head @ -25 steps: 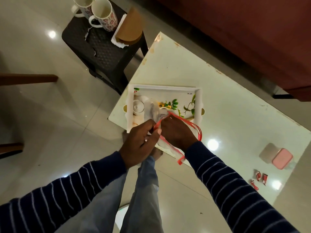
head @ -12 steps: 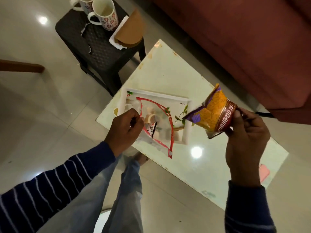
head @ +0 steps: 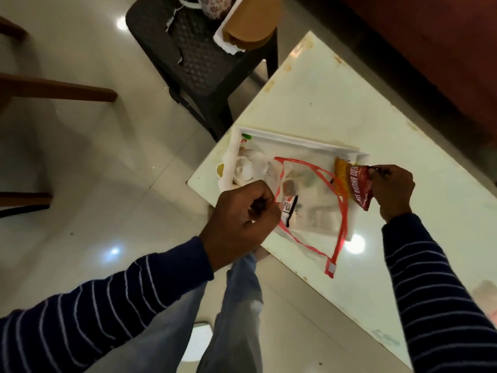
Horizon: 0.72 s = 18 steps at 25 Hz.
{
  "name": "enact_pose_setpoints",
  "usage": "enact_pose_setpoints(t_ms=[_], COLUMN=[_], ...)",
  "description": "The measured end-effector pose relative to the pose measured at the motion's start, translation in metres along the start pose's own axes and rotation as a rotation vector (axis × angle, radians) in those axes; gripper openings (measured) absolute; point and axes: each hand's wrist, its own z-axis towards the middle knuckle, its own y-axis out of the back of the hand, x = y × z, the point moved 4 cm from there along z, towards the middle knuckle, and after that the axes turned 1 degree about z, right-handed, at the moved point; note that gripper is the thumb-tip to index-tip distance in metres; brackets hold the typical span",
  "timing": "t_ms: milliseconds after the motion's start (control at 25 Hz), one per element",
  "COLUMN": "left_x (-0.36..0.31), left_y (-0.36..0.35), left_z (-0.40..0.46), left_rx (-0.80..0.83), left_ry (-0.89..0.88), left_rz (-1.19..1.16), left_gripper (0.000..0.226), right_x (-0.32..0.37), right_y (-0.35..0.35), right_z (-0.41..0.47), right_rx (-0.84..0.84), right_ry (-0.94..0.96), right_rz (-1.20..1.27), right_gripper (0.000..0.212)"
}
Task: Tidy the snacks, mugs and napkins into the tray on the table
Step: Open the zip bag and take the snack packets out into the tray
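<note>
A white tray point(head: 301, 140) sits at the near corner of the pale table point(head: 349, 98). Over it hangs a clear zip bag with red edging point(head: 317, 211), which my left hand point(head: 242, 214) pinches at its left rim. Small snack packets show through the plastic. My right hand point(head: 390, 189) holds a red and orange snack packet point(head: 352, 181) low over the tray's right end, beside the bag's opening. A floral mug point(head: 215, 5) and a brown napkin holder with white napkins point(head: 250, 22) stand on the black stool point(head: 193, 49).
A dark red sofa point(head: 430, 49) runs along the table's far side. A wooden chair leg point(head: 53, 88) juts in at the left over the glossy tiled floor. My legs are below the table's near edge.
My right hand drew the snack packet out of the bag, lifted it clear to the right, and has now lowered it to the tray's right end. My left hand kept hold of the bag.
</note>
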Motion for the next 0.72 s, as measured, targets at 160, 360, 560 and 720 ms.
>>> enact_pose_setpoints(t_ms=[160, 360, 560, 720], left_x=[0.0, -0.001, -0.005, -0.005], left_y=[-0.006, -0.014, -0.025, -0.036], left_z=[0.002, -0.005, -0.011, -0.018], left_rx=[0.005, -0.022, -0.043, -0.026], left_ry=[0.008, 0.054, 0.041, -0.039], left_rz=[-0.034, -0.059, -0.022, -0.02], left_gripper=[0.019, 0.022, 0.021, 0.017], right_x=[0.012, 0.091, 0.121, 0.099], right_y=[-0.006, 0.064, 0.04, -0.029], right_z=[0.016, -0.107, -0.226, -0.193], right_rx=[-0.101, -0.196, 0.558, 0.644], right_ry=[0.049, 0.348, 0.452, 0.49], right_rz=[-0.043, 0.371, 0.202, -0.352], right_gripper=[0.037, 0.018, 0.027, 0.035])
